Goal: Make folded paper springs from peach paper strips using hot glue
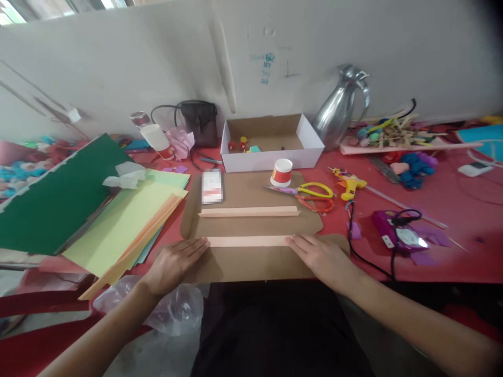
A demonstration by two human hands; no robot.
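Note:
A narrow peach paper strip [249,241] lies across the near part of the brown cardboard sheet [239,265]. My left hand [178,259] is at the strip's left end, its fingertips pressed together on it. At the right end, my right hand [316,256] has its fingertips closed on the paper in the same way. Just beyond lies a second peach strip, folded lengthwise [249,211]. Scissors with yellow and orange handles [314,195] rest on the cardboard, beside a red-and-white paper cup [282,173]. My thumbs are mostly hidden.
A white-sided open box [272,158] stands behind, near a steel jug [338,107]. Coloured paper sheets [126,222] and a green board [58,196] are at left. At right are a yellow glue gun [351,187], a purple device [396,230] and its black cable.

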